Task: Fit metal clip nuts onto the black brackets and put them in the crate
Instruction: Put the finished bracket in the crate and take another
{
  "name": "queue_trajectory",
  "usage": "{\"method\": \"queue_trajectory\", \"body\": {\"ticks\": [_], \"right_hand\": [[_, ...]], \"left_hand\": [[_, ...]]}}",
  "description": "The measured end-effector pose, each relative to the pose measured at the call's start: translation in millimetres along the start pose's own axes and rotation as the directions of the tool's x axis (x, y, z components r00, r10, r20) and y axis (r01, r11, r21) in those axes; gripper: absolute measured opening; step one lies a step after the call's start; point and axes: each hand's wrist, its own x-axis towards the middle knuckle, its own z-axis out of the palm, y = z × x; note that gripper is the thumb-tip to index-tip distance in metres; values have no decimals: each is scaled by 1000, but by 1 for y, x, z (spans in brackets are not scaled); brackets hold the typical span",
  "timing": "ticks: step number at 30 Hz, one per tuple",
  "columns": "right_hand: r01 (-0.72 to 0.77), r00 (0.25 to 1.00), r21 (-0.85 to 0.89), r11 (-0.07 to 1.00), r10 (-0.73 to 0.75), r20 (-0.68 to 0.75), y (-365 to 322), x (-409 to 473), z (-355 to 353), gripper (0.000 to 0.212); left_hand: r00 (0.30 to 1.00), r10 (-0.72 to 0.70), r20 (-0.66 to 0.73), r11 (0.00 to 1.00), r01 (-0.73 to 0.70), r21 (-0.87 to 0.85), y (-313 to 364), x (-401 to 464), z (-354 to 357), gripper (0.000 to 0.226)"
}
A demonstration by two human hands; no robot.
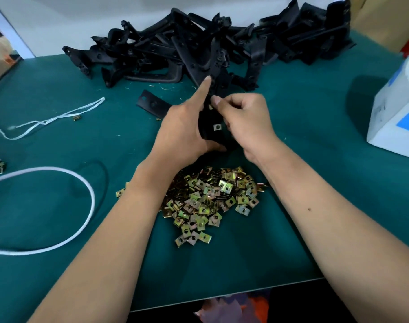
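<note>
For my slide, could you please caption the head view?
Both hands fit a clip nut onto a black bracket above the nut pile.

— What's the person wearing on the arms?
— Nothing: 2 bare forearms, no sleeves in view.
— Rings, watch, gloves?
— None on the left hand (182, 127) or right hand (247, 122); short, plain fingernails.

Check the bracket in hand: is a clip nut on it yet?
Yes. One clip nut sits on the held bracket, between left hand and right hand.

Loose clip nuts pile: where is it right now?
In the head view, the clip nuts pile lies on the green table, center, between both forearms, just nearer than the held bracket.
</note>
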Motion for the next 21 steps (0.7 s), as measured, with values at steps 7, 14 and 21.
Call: {"method": "queue_trajectory", "body": {"ticks": [7,14,21], "right_hand": [[145,981,-385,911,-183,-65,-36,-16,-46,19],[156,878,-496,854,-350,-326,-72,-60,-179,32],[-23,796,-566,824,-327,-509,-62,-148,-336,26]], "left_hand": [[987,19,-160,974,18,227,76,13,15,96],[931,334,-149,781,-185,596,219,29,58,84],[820,570,-41,731,-484,482,367,-11,145,76]]}}
